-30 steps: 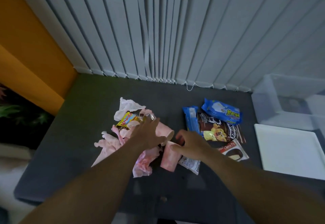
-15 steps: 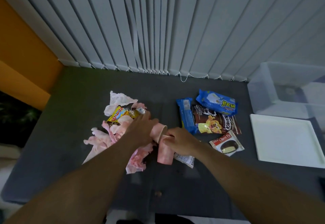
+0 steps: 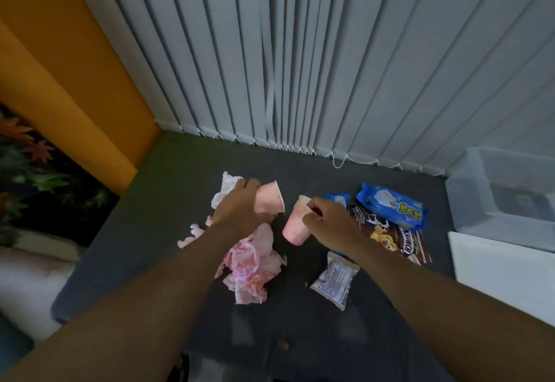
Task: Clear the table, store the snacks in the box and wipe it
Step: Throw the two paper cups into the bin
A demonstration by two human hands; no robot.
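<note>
My left hand (image 3: 240, 206) grips a pink paper cup (image 3: 269, 201) lifted off the dark table (image 3: 144, 231), its mouth facing right. My right hand (image 3: 329, 221) holds a second pink cup (image 3: 294, 227) by its rim, tilted, just right of the first. Crumpled pink and white tissues (image 3: 250, 264) lie below and behind my left hand. Snack packs sit to the right: a blue pack (image 3: 390, 204), a brown cereal pack (image 3: 396, 239), and a small white wrapper (image 3: 335, 279). The clear plastic box (image 3: 504, 189) stands at the far right.
A white lid (image 3: 504, 270) lies flat in front of the box. Vertical blinds hang along the table's back edge. An orange wall and dark foliage are on the left.
Both hands have lifted the two pink cups off the table and pulled them apart. The view has tilted upward.
</note>
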